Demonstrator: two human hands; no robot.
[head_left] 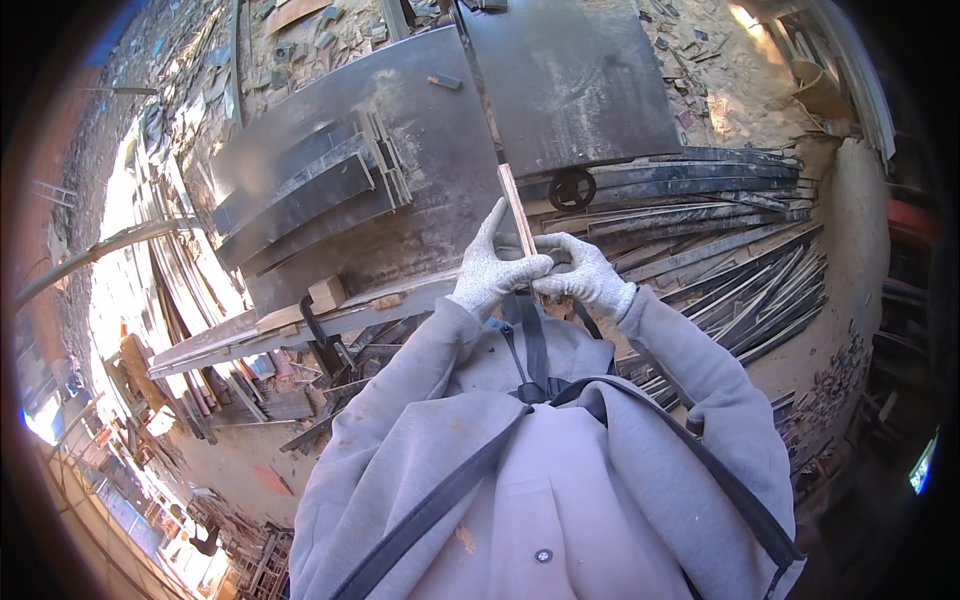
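As the left hand [490,278] pinches it, a wooden strip [515,205] juts forward

The left thumb crosses the strip's near end, 1 finger spread upward; the right hand's [597,283] fingers curl in beside it, their contact partly hidden. Held at only 1 end, it could tip or slip if that pinch loosens. From between the hands, its long axis points away from the wearer, leaning slightly left, toward 2 dark panels [570,85].

Daylight glares white at left, and edges bend toward the black rim.
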